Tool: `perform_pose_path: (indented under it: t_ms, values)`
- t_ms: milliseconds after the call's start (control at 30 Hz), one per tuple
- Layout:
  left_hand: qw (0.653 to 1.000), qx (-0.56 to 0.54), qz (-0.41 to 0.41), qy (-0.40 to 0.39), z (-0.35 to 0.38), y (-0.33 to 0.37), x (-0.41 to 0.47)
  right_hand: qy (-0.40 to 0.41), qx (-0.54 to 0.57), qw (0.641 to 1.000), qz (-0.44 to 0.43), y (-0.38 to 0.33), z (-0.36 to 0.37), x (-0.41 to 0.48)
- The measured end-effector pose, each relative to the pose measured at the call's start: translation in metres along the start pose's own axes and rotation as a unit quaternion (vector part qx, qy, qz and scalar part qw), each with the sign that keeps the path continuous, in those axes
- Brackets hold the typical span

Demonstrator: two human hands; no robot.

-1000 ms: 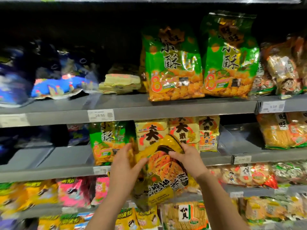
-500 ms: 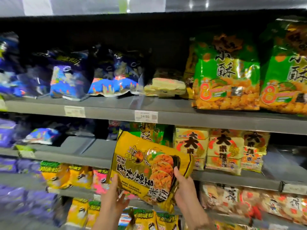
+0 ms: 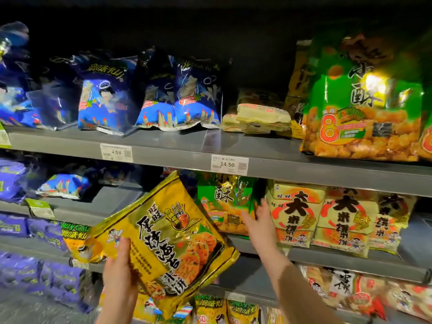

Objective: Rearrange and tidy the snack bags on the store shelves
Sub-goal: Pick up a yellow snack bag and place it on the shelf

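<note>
Left hand point(image 3: 119, 268) grips yellow bag point(image 3: 163, 242) at its lower edge, tilted, held in front of middle shelf point(image 3: 112, 202). Right hand point(image 3: 258, 222) has fingers spread, at small green bag point(image 3: 224, 202); contact unclear. 4.99 tag point(image 3: 116, 152) and 14.50 tag point(image 3: 229, 164) on the upper shelf edge. Big green bag point(image 3: 364, 118) reads "8". Bare shelf left of small green bag.

Glossy foil yellow bag point(image 3: 163, 242); matt metal shelf point(image 3: 175, 150)

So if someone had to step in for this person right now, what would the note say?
Left hand grips the yellow snack bag, tilted, off the shelf.
Right hand is open, reaching by the small green bag on the middle shelf; contact unclear.
Done: yellow bag in hand.
Left: shelve it, straighten the row.
</note>
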State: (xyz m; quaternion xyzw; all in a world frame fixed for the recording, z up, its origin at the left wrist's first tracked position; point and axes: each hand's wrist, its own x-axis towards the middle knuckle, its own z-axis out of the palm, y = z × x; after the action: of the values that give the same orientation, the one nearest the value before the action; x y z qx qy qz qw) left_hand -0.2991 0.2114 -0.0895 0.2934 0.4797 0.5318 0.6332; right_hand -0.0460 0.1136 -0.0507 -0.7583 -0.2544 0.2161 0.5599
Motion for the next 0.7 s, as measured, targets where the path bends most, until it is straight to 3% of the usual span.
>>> perform_pose_path:
  t_ms: [100, 233, 367, 700]
  values:
    - [0.999, 0.033, 0.024, 0.009, -0.009, 0.008, 0.014, 0.014, -0.157, 0.987, -0.029, -0.009, 0.016, 0.019]
    - [0.996, 0.059, 0.057, 0.021, -0.015, 0.013, 0.023, 0.057, -0.221, 0.974, -0.017, -0.01, 0.026, 0.031]
    - [0.996, 0.062, 0.063, 0.011, -0.02, 0.016, 0.028, 0.105, -0.308, 0.942, -0.086, -0.01, 0.023, 0.031]
    - [0.991, 0.109, 0.067, 0.048, -0.037, 0.004, 0.032, 0.092, -0.293, 0.943, -0.129, -0.011, 0.02, -0.001]
